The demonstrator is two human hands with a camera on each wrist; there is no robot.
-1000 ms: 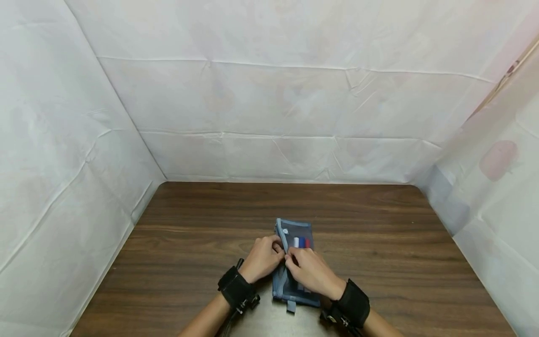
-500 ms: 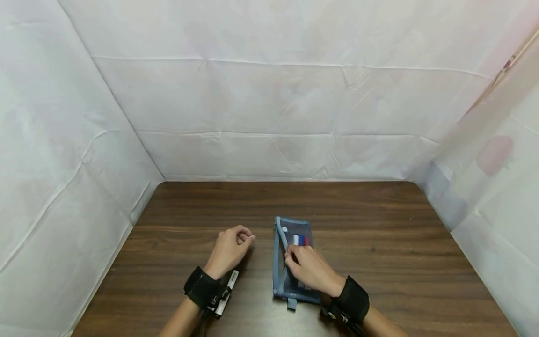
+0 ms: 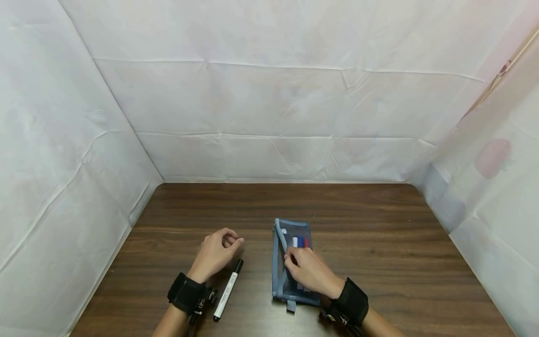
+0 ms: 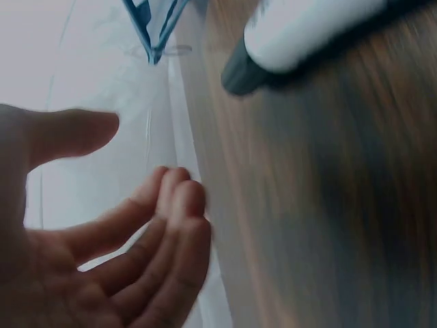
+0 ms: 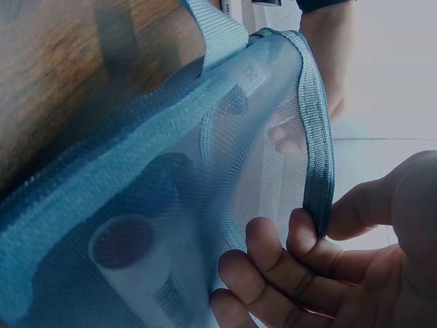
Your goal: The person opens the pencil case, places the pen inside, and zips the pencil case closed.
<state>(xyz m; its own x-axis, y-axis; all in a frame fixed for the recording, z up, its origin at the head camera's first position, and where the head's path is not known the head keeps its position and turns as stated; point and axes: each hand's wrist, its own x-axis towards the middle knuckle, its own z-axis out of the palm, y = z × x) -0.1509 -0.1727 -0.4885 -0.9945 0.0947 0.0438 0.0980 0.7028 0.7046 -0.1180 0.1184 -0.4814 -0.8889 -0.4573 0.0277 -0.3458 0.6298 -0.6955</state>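
A blue mesh zip pouch (image 3: 279, 276) lies on the table with its long zipped side parted. Markers (image 3: 301, 242) with white, blue and red ends show through the mesh. My right hand (image 3: 309, 271) pinches the zipper edge (image 5: 317, 157) between thumb and index finger, lifting it from the other side. Left of the pouch, my left hand (image 3: 215, 252) hovers near the table, holding nothing, its fingers loosely bent and thumb apart in the left wrist view. Beside that hand a black-and-white marker (image 3: 227, 292) lies slanted on the wood, also close up in the left wrist view.
The dark wooden table (image 3: 370, 224) is enclosed by white sheets (image 3: 269, 103) at the back and both sides. A short fabric tab (image 3: 291, 306) sticks out from the pouch's near end. Black straps with cameras (image 3: 351, 302) sit on both wrists.
My left hand has let go of the pouch and moved left, uncovering the marker on the table. The right hand keeps its pinch on the zipper edge, almost unmoved.
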